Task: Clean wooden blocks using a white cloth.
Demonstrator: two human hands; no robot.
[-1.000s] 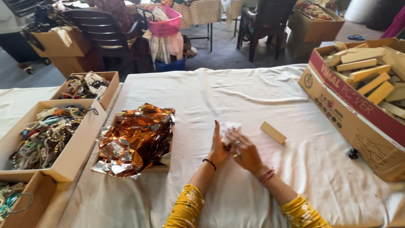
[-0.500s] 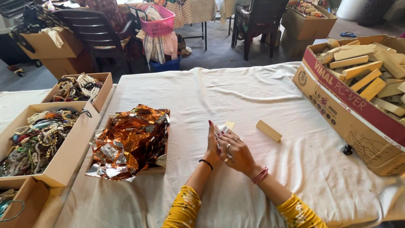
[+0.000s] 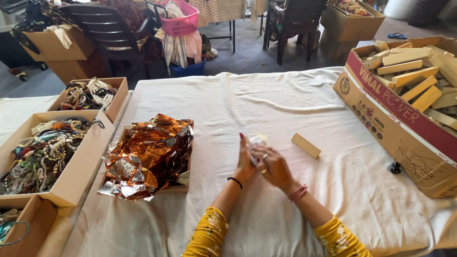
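Both hands meet over the middle of the white-draped bench [image 3: 285, 104], pressed together around a small pale packet [image 3: 257, 141]. The left hand [image 3: 245, 162] stands edge-up with its fingers [image 3: 242, 143] straight and close together, flat against the packet's left side; the right hand [image 3: 272, 164] curls over from the 3 o'clock side, its fingers [image 3: 259, 153] bent and closed onto the packet — a ring shows on one of them. Only the top of the packet peeks out above the fingertips, so its full shape is hidden; the visible part points toward 12 o'clock, away from the person, and its long axis cannot be told. At about 2 o'clock from the hands, near but not touching, a tan wooden block [image 3: 306, 145] lies flat, its long axis running from 10 to 4 o'clock. At 9 o'clock sits a shallow box heaped with crumpled copper foil [image 3: 150, 154] — well apart from the large carton of wooden blocks [image 3: 404, 123] at 3 o'clock.
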